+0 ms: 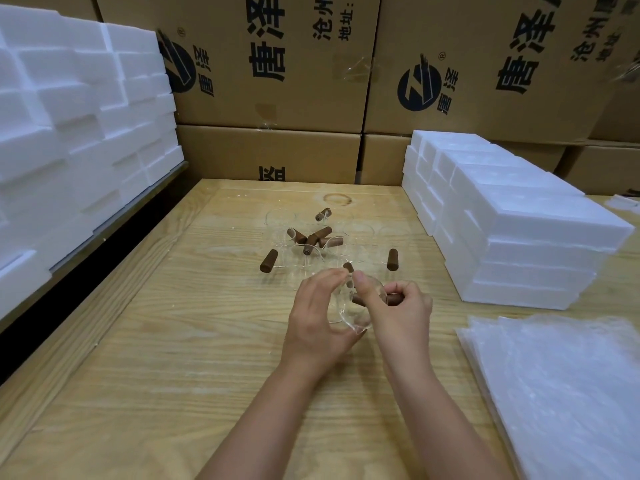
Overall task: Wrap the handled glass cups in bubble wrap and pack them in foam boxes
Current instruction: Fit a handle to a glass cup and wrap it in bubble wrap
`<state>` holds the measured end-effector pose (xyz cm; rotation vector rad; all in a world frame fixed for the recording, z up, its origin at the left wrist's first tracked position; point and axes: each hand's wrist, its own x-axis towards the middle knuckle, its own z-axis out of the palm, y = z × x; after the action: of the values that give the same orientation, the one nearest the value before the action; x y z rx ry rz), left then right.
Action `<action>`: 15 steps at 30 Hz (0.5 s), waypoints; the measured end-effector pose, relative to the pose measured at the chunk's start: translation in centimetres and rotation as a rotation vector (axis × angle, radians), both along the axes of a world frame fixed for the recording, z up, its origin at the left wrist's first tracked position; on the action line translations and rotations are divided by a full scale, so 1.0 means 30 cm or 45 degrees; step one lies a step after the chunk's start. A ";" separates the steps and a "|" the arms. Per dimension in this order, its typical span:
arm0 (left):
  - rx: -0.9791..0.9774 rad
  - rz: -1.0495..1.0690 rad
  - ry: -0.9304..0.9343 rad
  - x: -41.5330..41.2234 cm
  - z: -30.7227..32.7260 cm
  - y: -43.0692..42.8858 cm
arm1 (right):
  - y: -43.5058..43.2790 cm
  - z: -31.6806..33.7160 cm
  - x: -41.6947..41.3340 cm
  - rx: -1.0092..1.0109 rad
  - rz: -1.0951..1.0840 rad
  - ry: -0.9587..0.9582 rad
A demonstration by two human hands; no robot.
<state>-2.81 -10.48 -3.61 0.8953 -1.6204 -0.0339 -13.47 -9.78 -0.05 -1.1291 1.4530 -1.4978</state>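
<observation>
Over the middle of the wooden table [145,358] I hold a clear glass cup [358,315] with a brown wooden handle. My left hand [318,317] cups the glass body from the left. My right hand [398,306] grips the brown handle, thumb against the rim. Behind my hands stand several more clear cups with brown handles [311,240], clustered together. A stack of bubble wrap sheets [561,382] lies at the right front. White foam boxes [512,220] are stacked at the right rear.
A tall wall of white foam pieces [69,133] rises along the left side. Brown cardboard cartons [277,81] with black print are stacked behind the table. Bare wood lies in front of my arms and at the left.
</observation>
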 end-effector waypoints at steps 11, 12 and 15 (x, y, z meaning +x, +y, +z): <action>0.206 0.150 0.189 0.010 0.013 0.013 | -0.015 -0.007 -0.068 -0.376 0.355 -0.380; 0.216 0.135 0.202 0.010 0.015 0.016 | -0.014 -0.008 -0.069 -0.399 0.349 -0.385; 0.232 0.046 0.229 0.010 0.023 0.024 | -0.016 -0.007 -0.064 -0.418 0.274 -0.442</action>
<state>-2.51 -9.77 -2.92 1.0308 -1.4490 -0.2334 -15.38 -10.27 -0.26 -1.1052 0.8456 -1.7136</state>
